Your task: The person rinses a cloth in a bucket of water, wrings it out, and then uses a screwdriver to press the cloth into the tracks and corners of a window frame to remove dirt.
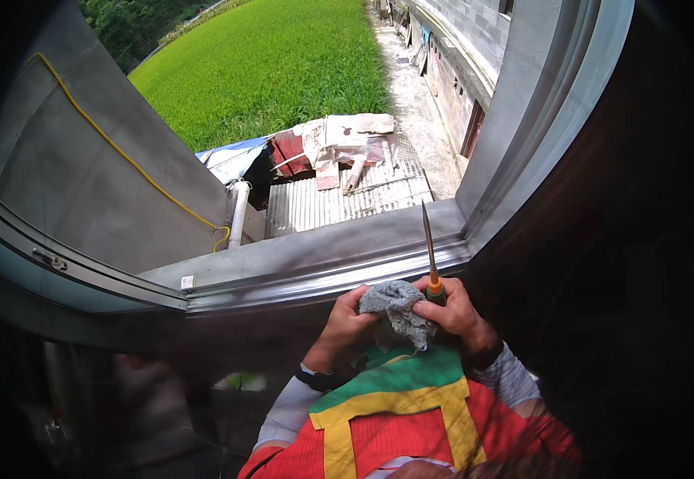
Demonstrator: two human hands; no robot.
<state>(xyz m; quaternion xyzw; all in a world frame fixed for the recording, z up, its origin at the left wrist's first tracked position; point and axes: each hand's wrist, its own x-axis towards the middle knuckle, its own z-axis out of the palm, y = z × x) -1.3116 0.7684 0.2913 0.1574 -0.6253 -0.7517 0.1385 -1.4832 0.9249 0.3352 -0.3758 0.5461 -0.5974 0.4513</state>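
Observation:
A crumpled grey cloth (396, 308) is bunched between my two hands, just in front of my chest. My left hand (345, 318) grips its left side. With my right hand (456, 306) I pinch the cloth's right side under the thumb. The same hand also holds a screwdriver (429, 251) with a green and orange handle, its long shaft pointing up and away over the sill. Part of the handle is hidden by my fingers. Both hands are just on the near side of the aluminium window track (323, 281).
The window frame (538, 120) curves around on the right, and a sliding sash (77, 269) with a latch stands at left. A yellow cable (119, 146) runs along the outside wall. Outside and below lies a corrugated roof (317, 206) with boards on it, before a green field (275, 66).

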